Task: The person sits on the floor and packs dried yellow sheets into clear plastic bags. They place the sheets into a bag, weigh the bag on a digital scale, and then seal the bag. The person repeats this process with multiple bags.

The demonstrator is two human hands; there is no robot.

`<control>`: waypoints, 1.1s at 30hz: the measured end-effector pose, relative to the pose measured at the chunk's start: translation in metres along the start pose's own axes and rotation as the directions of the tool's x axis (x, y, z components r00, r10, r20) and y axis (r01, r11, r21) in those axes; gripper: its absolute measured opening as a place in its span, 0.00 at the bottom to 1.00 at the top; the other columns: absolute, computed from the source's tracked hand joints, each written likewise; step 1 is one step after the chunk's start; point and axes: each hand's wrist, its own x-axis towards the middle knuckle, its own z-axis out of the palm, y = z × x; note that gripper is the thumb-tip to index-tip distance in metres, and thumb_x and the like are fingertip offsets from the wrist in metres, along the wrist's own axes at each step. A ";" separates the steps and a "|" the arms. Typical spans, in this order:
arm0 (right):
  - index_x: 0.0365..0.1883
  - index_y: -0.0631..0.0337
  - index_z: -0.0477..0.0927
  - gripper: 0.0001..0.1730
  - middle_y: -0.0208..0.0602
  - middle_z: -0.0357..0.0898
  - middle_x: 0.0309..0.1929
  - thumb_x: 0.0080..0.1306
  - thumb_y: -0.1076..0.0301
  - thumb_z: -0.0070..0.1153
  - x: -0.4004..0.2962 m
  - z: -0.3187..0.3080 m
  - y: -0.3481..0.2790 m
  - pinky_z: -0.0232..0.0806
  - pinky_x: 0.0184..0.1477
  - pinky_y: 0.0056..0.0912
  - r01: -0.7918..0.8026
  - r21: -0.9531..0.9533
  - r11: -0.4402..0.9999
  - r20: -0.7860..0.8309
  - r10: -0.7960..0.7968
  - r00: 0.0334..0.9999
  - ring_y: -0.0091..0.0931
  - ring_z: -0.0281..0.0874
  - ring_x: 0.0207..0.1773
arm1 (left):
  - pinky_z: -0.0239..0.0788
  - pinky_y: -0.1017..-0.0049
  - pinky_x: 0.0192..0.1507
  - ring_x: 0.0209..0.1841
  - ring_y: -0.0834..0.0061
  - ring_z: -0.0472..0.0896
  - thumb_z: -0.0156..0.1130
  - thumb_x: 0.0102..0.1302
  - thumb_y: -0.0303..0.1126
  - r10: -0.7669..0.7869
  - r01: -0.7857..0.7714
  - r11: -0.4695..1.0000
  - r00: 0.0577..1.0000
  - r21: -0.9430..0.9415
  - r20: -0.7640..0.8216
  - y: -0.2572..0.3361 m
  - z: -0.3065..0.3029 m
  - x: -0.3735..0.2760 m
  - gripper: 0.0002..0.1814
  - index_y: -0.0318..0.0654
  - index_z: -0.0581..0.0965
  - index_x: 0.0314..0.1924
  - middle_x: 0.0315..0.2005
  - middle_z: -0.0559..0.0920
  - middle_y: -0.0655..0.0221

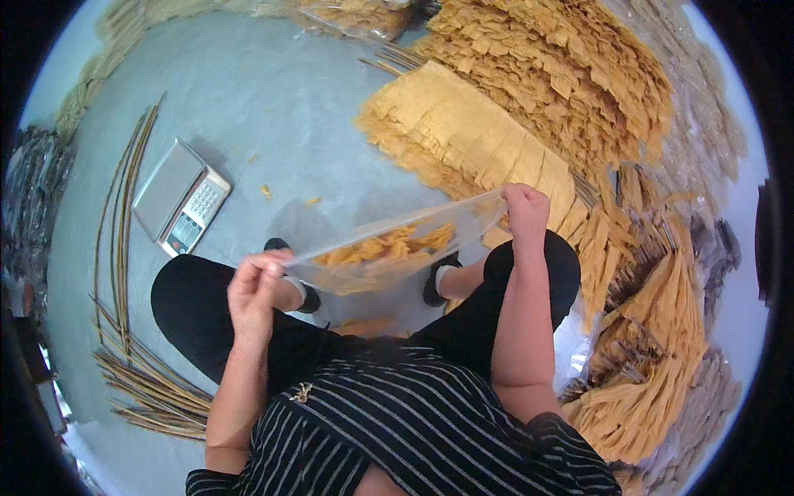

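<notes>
A clear plastic bag (472,218) is stretched between my two hands, its mouth pulled wide above the floor between my feet. My left hand (254,288) pinches one end of the rim over my left knee. At the other end, my right hand (527,214) grips the rim in a fist, higher and farther forward. Crumpled yellow-orange dried pieces (391,248) show through the film; they appear to lie inside the bag, toward its bottom.
A digital scale (180,192) with a bare platform stands to the left. Thin sticks (127,235) lie beyond it, with more bundled sticks (149,390) nearer me. Flat dried yellow sheets (471,130) and a large heap (552,68) fill the right front. More bundles (651,372) lie at right.
</notes>
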 end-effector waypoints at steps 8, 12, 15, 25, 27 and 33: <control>0.23 0.61 0.75 0.04 0.26 0.74 0.22 0.54 0.71 0.52 -0.002 0.040 0.032 0.63 0.24 0.22 -0.076 0.195 0.978 0.256 0.024 0.966 0.18 0.69 0.20 | 0.67 0.77 0.49 0.36 0.83 0.73 0.50 0.71 0.37 -0.136 0.010 0.946 0.919 -0.325 -0.369 -0.060 0.007 0.064 0.08 0.41 0.71 0.40 0.30 0.73 0.76; 0.40 0.58 0.74 0.13 0.32 0.78 0.41 0.55 0.75 0.50 -0.006 0.043 0.022 0.67 0.27 0.22 -0.263 0.289 0.920 0.423 0.123 0.898 0.19 0.73 0.24 | 0.67 0.78 0.47 0.34 0.86 0.72 0.51 0.71 0.36 -0.246 0.053 0.897 0.884 -0.438 -0.397 -0.064 -0.001 0.062 0.06 0.44 0.71 0.39 0.28 0.72 0.78; 0.54 0.54 0.69 0.25 0.35 0.77 0.48 0.56 0.76 0.50 -0.014 0.058 0.025 0.68 0.32 0.22 -0.256 0.322 0.911 0.463 0.084 0.882 0.19 0.73 0.28 | 0.67 0.79 0.44 0.32 0.87 0.71 0.51 0.71 0.36 -0.227 0.036 0.892 0.899 -0.451 -0.376 -0.067 -0.006 0.060 0.05 0.44 0.70 0.37 0.27 0.71 0.79; 0.42 0.60 0.79 0.11 0.27 0.80 0.39 0.65 0.66 0.50 -0.020 0.090 0.027 0.68 0.36 0.22 -0.260 0.342 0.903 0.616 -0.006 0.788 0.18 0.72 0.32 | 0.66 0.79 0.44 0.33 0.84 0.71 0.50 0.71 0.36 -0.203 -0.036 0.897 0.851 -0.440 -0.484 -0.061 -0.012 0.057 0.07 0.42 0.70 0.37 0.27 0.73 0.76; 0.39 0.60 0.80 0.12 0.28 0.81 0.36 0.67 0.62 0.50 -0.021 0.084 0.025 0.68 0.35 0.22 -0.240 0.418 0.876 0.606 -0.072 0.792 0.18 0.72 0.30 | 0.66 0.79 0.44 0.33 0.83 0.72 0.50 0.71 0.36 -0.080 -0.123 0.940 0.827 -0.318 -0.557 -0.060 -0.017 0.061 0.07 0.41 0.70 0.37 0.28 0.73 0.75; 0.36 0.59 0.79 0.13 0.31 0.80 0.30 0.68 0.59 0.50 -0.029 0.059 0.006 0.67 0.29 0.18 -0.353 0.484 0.801 0.636 -0.045 0.770 0.19 0.75 0.26 | 0.63 0.82 0.39 0.30 0.84 0.70 0.52 0.70 0.35 0.145 -0.230 0.967 0.848 -0.107 -0.509 -0.050 -0.037 0.078 0.07 0.41 0.71 0.35 0.25 0.73 0.75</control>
